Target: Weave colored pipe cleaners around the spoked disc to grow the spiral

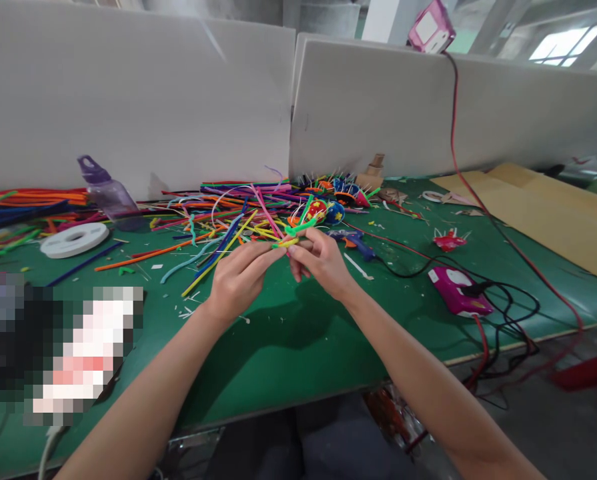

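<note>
In the head view, the room is a grey workshop with a bright window [568, 45] at the upper right. Two white partition panels, the left one [133, 100] and the right one [373, 120], stand along the back of a green-topped table [278, 367]. A magenta power socket [433, 28] sits tilted on the right panel's top edge, and its red-and-black cord [453, 113] hangs down across the table. The surface is scattered with white scraps, and a long heap of coloured pipe cleaners [245, 193] runs along the panels' foot. A purple water bottle [111, 200] leans at the left, with a white spool [75, 240] in front of it. At the right lie a blue glue gun [362, 248], a purple power socket [459, 291] with plugged-in cables, and a tan cardboard sheet [543, 213]. Pixelation hides the things at the near left.

Over the middle of the table, the left hand [241, 275] and the right hand [323, 261] meet, thumbs and fingertips pinched closed on a green and yellow pipe-cleaner piece [301, 229]. The piece is held just in front of star-patterned red and blue balls [335, 213].
</note>
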